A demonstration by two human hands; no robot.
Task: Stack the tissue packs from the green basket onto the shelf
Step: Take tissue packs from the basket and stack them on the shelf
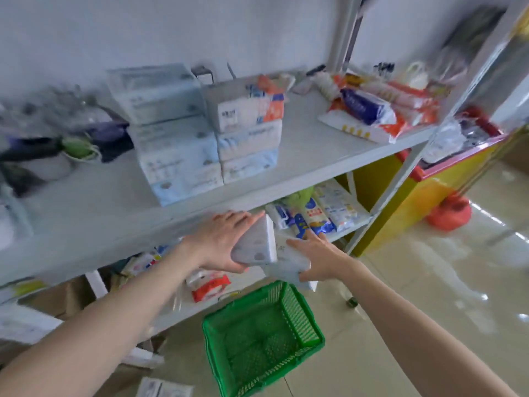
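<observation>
My left hand (pixel 221 239) grips a white tissue pack (pixel 256 245) just below the front edge of the grey shelf (pixel 114 207). Beside it, my right hand (pixel 317 260) holds another pale tissue pack (pixel 289 255), touching the first. Both packs hang above the green basket (pixel 303 316), which stands on the floor and looks empty. On the shelf above stand two stacks of tissue packs, a taller left stack (pixel 174 144) and a shorter right stack (pixel 247 138).
Dark and green items (pixel 77 144) lie at the shelf's left, packaged goods (pixel 372 113) at its right. The lower shelf (pixel 315 216) holds bags. A yellow and red chest (pixel 423 190) and a red bag (pixel 449 213) stand to the right on the glossy floor.
</observation>
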